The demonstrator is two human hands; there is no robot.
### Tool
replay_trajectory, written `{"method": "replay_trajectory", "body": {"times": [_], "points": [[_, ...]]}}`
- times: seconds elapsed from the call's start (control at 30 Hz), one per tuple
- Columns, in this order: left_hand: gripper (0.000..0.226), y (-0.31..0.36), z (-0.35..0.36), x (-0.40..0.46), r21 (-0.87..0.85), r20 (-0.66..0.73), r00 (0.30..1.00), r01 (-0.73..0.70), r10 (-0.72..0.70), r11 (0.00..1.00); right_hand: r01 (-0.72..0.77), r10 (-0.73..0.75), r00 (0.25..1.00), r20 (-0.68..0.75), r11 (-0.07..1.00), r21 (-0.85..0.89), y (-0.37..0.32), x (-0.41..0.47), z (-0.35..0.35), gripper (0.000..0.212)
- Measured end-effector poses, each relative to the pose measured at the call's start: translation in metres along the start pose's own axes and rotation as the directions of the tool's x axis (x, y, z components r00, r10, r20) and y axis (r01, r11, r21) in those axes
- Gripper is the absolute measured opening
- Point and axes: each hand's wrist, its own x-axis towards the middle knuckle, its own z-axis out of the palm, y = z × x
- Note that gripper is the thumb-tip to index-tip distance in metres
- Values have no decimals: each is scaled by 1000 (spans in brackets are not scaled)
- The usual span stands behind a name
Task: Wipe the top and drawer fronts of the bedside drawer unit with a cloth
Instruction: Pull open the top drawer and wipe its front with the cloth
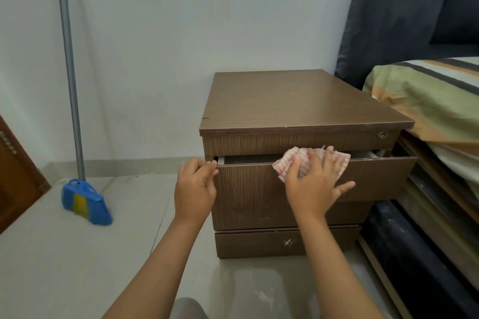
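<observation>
One drawer unit (pixel 298 101), three drawer fronts, one cloth (pixel 305 160), one broom (pixel 83 197).

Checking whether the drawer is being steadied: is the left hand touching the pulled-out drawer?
Touching. The head view shows the left hand with its fingertips pinching the left top corner of the open drawer's front, with no gap between them.

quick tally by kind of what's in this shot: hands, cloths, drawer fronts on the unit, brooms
hands: 2, left hand and right hand
cloths: 1, cloth
drawer fronts: 3, top drawer front, middle drawer front, bottom drawer front
brooms: 1, broom
total: 7
</observation>
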Motion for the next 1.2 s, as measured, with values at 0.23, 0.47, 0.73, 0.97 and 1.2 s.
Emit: {"method": "replay_trajectory", "body": {"times": [0.23,0.47,0.73,0.97,1.2], "points": [[16,1,2,-1,10,-28,1000,-7,7,1000,-34,32,999,-31,997,-66,34,31,-19,39],[17,2,3,-2,16,-42,999,-12,12,1000,-47,41,996,-81,996,-79,67,57,-35,38],[18,3,4,-3,20,-50,999,-1,2,1000,-28,17,992,-126,996,-87,100,79,-44,44],[18,5,4,-2,35,-47,999,-4,6,999,-38,35,990,-140,999,-19,125,95,-49,43],[16,6,5,-1,39,-61,997,-38,40,999,-86,181,951,-251,934,346,131,93,-46,42]]}}
